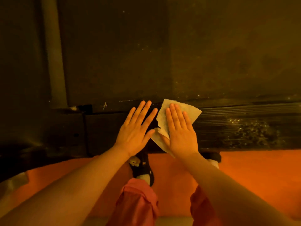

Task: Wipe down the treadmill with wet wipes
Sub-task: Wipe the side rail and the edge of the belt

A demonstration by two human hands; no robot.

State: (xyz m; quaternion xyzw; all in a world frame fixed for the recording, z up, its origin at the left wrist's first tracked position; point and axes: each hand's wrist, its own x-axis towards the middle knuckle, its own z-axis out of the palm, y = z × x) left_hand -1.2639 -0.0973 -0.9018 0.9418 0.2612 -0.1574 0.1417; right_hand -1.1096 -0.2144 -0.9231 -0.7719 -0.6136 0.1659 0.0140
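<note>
The light is dim and orange, so real colours are hard to tell. The treadmill (146,54) is big and dark, and it is cut off at the top and the right of the picture. Its wide flat belt fills the top part. Its near edge is a side rail (244,115) with thin lines along it.

The wet wipe (192,111) lies on this near rail, about the middle of the view. The right hand (179,132) lies flat on top of it, with straight fingers (172,111) held close together, pressing and not gripping. The hand hides the middle of the wipe. Only the far corner, the left side and a low corner by the wrist stick out.

The left hand (136,128) lies flat on the bare rail just beside the wipe. Its fingers are straight and spread and hold nothing. Its thumb tip is right at the wipe's edge; I cannot tell if it touches.

Farther right on the rail there are shiny specks (252,128); I cannot tell if they are wet drops or dirt. A pale strip (53,54) runs along the belt's left side.

Below the rail is an orange floor (260,168). A dark patterned sock (143,167) and pink trouser legs (138,201) show between the arms. The right arm hides most of the other foot (213,158).
</note>
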